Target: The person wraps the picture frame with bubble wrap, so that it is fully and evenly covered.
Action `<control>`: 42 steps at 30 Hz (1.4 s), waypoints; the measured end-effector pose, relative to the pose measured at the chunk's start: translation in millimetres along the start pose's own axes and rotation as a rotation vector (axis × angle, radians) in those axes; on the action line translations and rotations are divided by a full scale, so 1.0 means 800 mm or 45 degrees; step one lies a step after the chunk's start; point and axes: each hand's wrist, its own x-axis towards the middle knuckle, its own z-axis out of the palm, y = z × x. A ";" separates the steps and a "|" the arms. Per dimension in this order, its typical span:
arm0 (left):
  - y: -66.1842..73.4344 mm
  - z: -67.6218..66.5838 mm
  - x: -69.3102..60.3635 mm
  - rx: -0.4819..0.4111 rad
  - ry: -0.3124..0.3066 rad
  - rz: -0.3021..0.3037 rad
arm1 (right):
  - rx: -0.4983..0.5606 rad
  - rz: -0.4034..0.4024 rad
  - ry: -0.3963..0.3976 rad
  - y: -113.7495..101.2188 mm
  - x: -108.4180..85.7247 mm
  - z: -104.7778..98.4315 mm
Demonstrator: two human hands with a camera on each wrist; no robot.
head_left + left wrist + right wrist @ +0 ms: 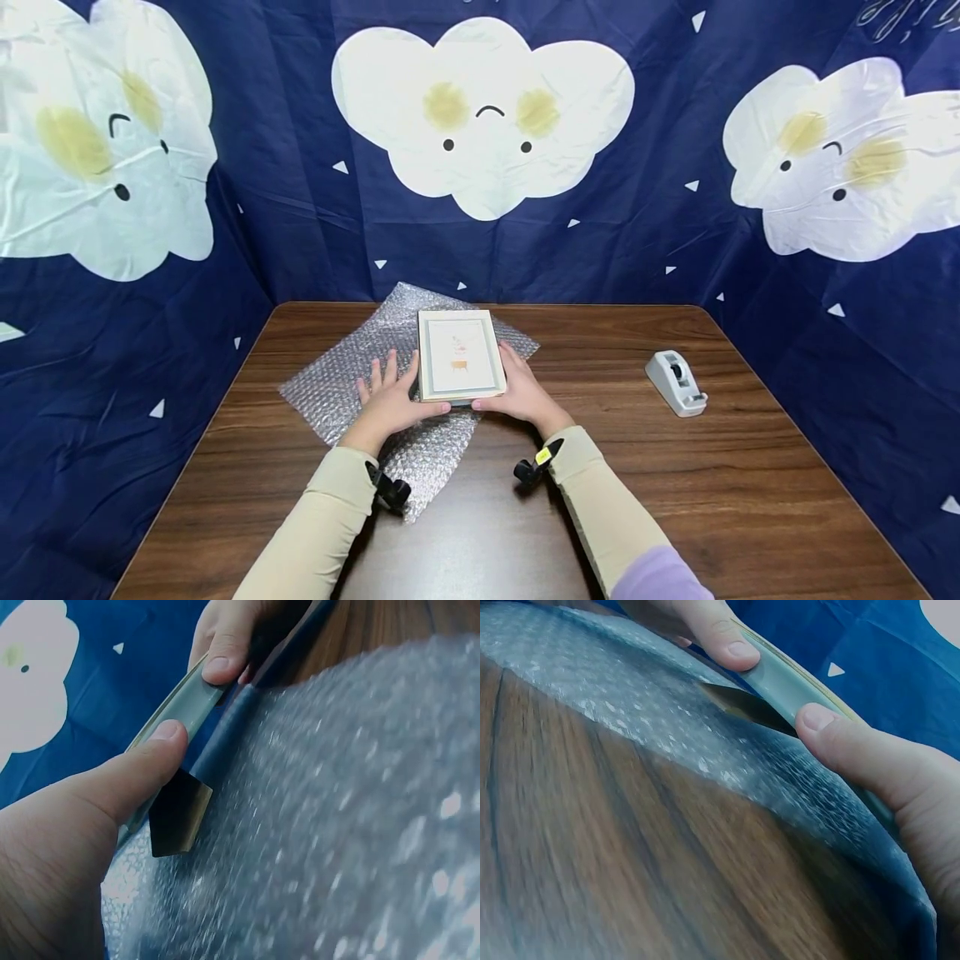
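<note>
A picture frame (461,358) with a pale border and a small pink and orange print faces up between both hands. My left hand (388,404) holds its left side, thumb along the near edge and the other fingers spread. On the opposite side, my right hand (522,390) grips the near right corner, its thumb also on the near edge. Under the frame lies a sheet of bubble wrap (330,398). A dark flap with a gold-toned edge (180,817) hangs beneath the frame in the left wrist view. That frame's underside is mostly hidden.
A white tape dispenser (677,383) stands on the right of the brown wooden table (750,500). Dark blue cloth (300,233) with white clouds surrounds the table's back and sides. The wrap's near corner points toward the front.
</note>
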 end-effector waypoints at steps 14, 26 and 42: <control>-0.038 -0.016 0.002 -0.012 -0.026 -0.025 | -0.118 -0.051 0.006 -0.019 0.023 0.027; -0.057 -0.031 -0.009 0.007 -0.029 -0.007 | -0.224 -0.012 0.007 -0.035 0.027 0.049; -0.073 -0.033 -0.012 0.046 -0.042 -0.023 | -0.331 0.047 -0.012 -0.047 0.030 0.063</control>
